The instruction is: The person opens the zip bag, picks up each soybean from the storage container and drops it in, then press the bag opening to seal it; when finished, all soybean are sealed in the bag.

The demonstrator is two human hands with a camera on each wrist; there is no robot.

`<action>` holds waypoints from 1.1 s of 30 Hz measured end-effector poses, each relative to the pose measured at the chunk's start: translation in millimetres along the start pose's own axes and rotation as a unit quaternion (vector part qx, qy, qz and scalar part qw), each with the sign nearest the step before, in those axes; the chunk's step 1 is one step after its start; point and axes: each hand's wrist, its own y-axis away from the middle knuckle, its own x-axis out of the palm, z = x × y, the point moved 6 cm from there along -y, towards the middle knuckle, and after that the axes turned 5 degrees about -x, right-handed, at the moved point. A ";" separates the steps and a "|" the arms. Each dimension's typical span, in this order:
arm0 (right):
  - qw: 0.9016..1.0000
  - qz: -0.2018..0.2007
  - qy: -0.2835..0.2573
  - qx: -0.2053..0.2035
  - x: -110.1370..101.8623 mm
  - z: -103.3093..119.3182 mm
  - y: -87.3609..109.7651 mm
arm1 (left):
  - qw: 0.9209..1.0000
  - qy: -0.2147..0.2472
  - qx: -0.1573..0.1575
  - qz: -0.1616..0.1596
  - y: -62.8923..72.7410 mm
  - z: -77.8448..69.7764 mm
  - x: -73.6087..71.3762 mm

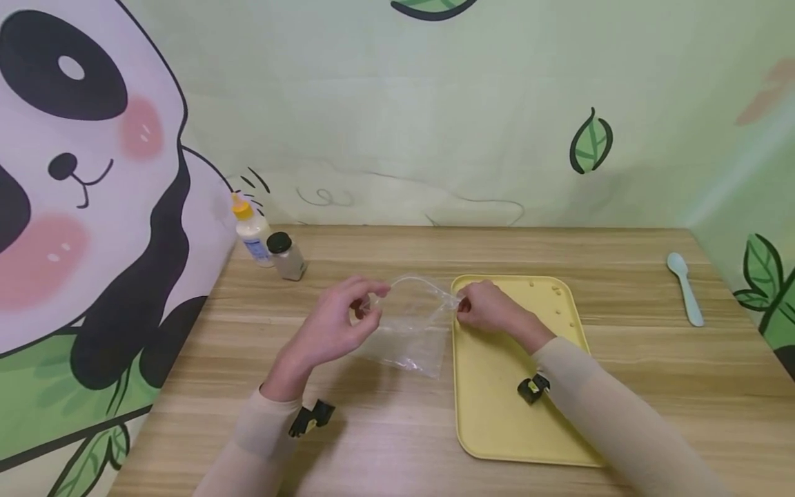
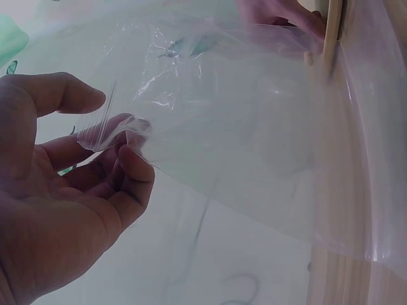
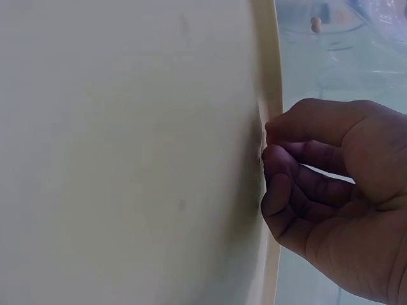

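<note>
A clear zip plastic bag (image 1: 410,348) spans the space between both hands over the wooden table, its mouth spread apart. My left hand (image 1: 338,321) holds one side of the mouth; in the left wrist view its curled fingers grip the crumpled edge of film, thumb raised off it. At the mouth's opposite corner, my right hand (image 1: 493,307) pinches the film, fingertips right by the left rim of a yellow tray (image 1: 497,414). The right wrist view shows its thumb and curled fingers (image 3: 276,197) at that rim, the pinched film mostly hidden.
Several small tan pieces (image 1: 557,290) lie in the tray's far right corner. A pale blue spoon (image 1: 687,293) rests at the table's right. Back left stand a white bottle (image 1: 253,231) with a yellow cap and a small jar (image 1: 288,262) with a black lid. Printed walls enclose the table.
</note>
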 end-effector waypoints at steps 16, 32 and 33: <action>0.999 -0.021 -0.049 0.008 -21.8 10.5 15.9 | 1.000 -0.003 0.003 -0.006 1.0 0.9 0.5; 0.997 -0.035 -0.068 0.008 -33.3 13.0 19.5 | 1.000 -0.001 -0.010 0.000 1.7 0.1 -1.1; 0.997 -0.036 -0.069 0.010 -33.9 12.9 19.9 | 1.000 -0.001 -0.010 0.001 1.7 0.3 -1.2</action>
